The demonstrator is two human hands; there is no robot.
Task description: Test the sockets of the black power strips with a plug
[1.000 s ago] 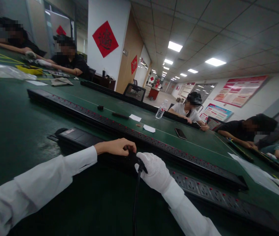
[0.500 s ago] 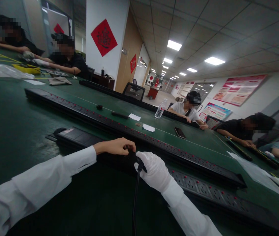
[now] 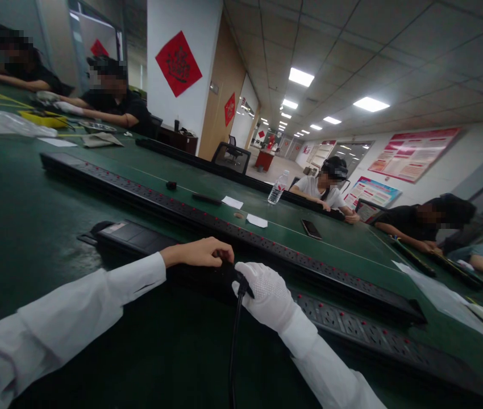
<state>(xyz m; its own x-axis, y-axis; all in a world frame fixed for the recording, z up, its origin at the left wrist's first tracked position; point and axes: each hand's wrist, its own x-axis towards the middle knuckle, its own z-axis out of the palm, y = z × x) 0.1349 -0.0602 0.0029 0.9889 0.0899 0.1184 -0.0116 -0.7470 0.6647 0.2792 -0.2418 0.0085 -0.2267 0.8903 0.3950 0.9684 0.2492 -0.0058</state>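
Note:
A long black power strip (image 3: 369,336) with sockets and red dots lies slantwise before me. My bare left hand (image 3: 208,251) rests over its middle, fingers curled down around it; the fingertips are partly lost in shadow. Close beside it, my right hand (image 3: 269,292), in a white dotted glove, is closed on a black plug (image 3: 244,284). From the plug a black cable (image 3: 233,352) hangs toward me. The plug is against the strip, but its front end is hidden, so I cannot tell whether it is seated. Behind both hands runs a second, longer power strip (image 3: 173,206).
On the green table (image 3: 66,210) are a water bottle (image 3: 278,187), a phone (image 3: 311,229), paper slips (image 3: 257,221) and a small black piece (image 3: 171,185). Another dark strip (image 3: 177,156) lies along the far edge. Several people sit around, one in a white shirt (image 3: 333,196).
Both hands, the plug and the cable stay practically in place. The view has shifted very slightly.

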